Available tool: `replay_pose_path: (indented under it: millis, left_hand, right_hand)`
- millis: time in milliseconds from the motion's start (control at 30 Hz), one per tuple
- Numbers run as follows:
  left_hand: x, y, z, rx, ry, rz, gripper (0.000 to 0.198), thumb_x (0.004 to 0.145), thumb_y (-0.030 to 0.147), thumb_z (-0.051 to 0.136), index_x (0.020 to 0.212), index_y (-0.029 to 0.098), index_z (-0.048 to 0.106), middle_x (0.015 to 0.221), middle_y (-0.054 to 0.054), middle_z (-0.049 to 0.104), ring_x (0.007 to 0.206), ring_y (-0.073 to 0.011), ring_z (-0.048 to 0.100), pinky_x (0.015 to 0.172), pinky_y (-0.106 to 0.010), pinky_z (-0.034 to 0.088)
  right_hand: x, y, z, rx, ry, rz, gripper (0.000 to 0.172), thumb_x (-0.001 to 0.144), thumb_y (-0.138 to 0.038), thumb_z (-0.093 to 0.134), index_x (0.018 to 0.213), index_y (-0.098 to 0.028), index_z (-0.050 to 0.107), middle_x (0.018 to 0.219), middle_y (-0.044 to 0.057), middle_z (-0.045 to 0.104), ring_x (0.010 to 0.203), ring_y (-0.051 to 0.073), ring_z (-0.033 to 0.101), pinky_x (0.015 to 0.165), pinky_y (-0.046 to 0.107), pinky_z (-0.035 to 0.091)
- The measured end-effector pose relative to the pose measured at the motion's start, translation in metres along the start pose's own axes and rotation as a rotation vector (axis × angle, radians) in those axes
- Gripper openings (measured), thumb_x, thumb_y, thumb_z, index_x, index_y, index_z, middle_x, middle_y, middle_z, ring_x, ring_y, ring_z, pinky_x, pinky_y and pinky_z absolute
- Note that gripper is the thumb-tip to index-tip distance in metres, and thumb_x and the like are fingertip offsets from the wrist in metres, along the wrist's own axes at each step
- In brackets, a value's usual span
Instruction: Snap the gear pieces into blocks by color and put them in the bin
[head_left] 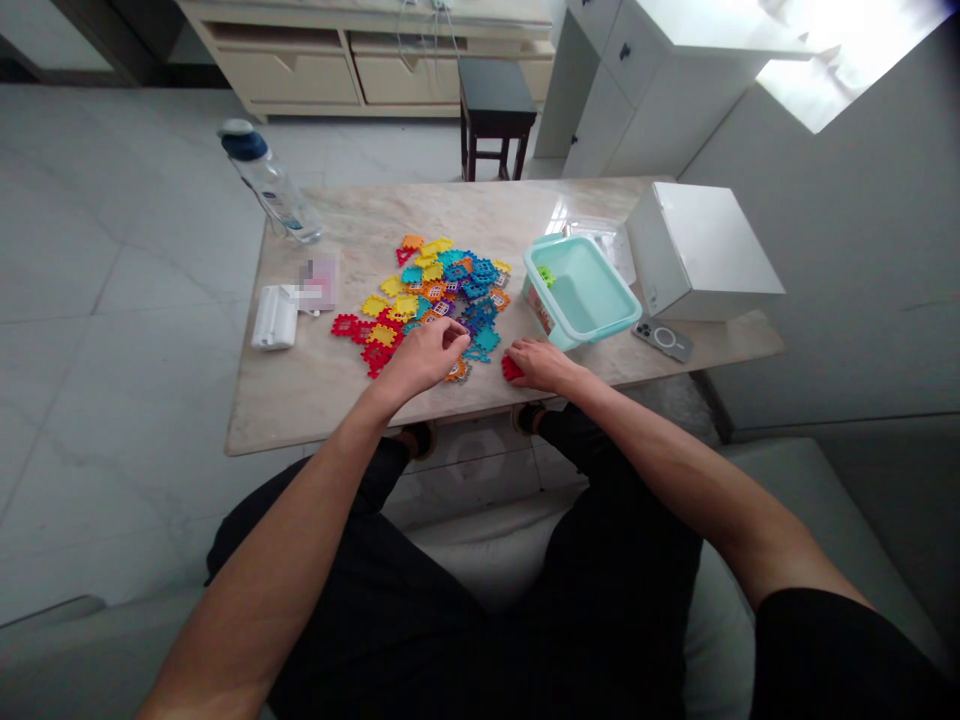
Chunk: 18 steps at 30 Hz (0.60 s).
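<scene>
A loose heap of plastic interlocking tiles (474, 285) in red, yellow, orange, blue, teal and purple covers the middle of the marble-look table (300, 405). Over the near side of the heap is my left hand (429, 352), its thumb and fingers pinched together; whatever is between them, if anything, is too small to make out. My right hand (546, 366) rests at the near edge of the table with its fingers closed on a red interlocking tile (511, 369). Just beyond it stands a teal plastic tub (596, 335), with a green tile (545, 276) inside at its left.
A water bottle (281, 195) and a white case (274, 318) are on the left of the table. To the right are a white box (712, 245), a clear plastic tray (619, 245) and a phone (663, 339). A dark stool (496, 95) stands beyond the table.
</scene>
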<state>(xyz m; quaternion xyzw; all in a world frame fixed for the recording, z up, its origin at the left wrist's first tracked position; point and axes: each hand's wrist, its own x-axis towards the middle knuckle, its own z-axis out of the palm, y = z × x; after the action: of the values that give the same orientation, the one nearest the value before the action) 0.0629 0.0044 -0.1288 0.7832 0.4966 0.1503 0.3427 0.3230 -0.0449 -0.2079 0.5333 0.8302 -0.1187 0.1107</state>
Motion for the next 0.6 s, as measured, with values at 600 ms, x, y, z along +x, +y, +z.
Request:
replay_pose_path:
  millis: [600]
  left_hand:
    - [-0.001,0.002,-0.005,0.041,0.023,-0.022,0.027,0.103,0.037,0.064,0.119,0.020,0.079,0.123,-0.011,0.085,0.112,-0.0273,0.079,0.104,-0.037,0.061]
  right_hand:
    - [0.012,0.001,0.007,0.100,-0.001,0.016,0.024,0.103,-0.025,0.077,0.121,-0.009,0.077,0.123,0.018,0.076,0.111,0.026,0.073,0.096,0.029,0.051]
